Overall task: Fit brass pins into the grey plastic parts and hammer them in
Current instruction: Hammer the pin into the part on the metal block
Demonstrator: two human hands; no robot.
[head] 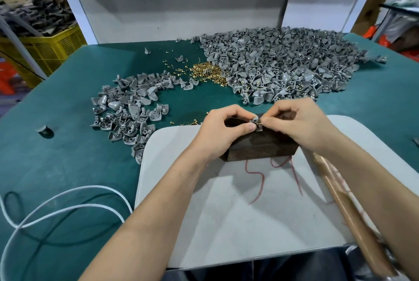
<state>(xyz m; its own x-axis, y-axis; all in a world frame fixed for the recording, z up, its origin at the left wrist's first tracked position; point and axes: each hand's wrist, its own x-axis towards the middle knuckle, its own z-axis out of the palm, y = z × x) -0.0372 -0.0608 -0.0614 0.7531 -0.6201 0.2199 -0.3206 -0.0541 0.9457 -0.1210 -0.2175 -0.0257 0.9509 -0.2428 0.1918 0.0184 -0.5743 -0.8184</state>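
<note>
Felt of a teal colour is spread over the counter (68, 156), and most of its far right side is taken up by a broad heap of small grey moulded plastic parts (283, 63). A pale grey rounded board (226, 224) is laid at the near edge, with a smaller scatter of the same grey parts (127, 117) just beyond its left corner. A long brown shaft (353, 219), judged to be the hammer's handle, is seen along the board's right side under the right forearm. A dark wooden block (260, 147) is set on the board's far part, and a loose pile of short brass pins (208, 72) lies between the two heaps.

Above the block, a single grey plastic part (254, 121) is pinched between thumb and fingers of the left hand (222, 128), the grip narrow and closed on it. A brass pin (260, 124) is pinched at the fingertips of the right hand (299, 122), its grip likewise tight, and is held against the part's right side; whether it is seated cannot be told.

The part is judged light, stiff and somewhat smooth, best held by its curved shell so that the socket is left clear. The pin is judged tiny, hard and easily dropped, so it is best taken by the shank near the head.
</note>
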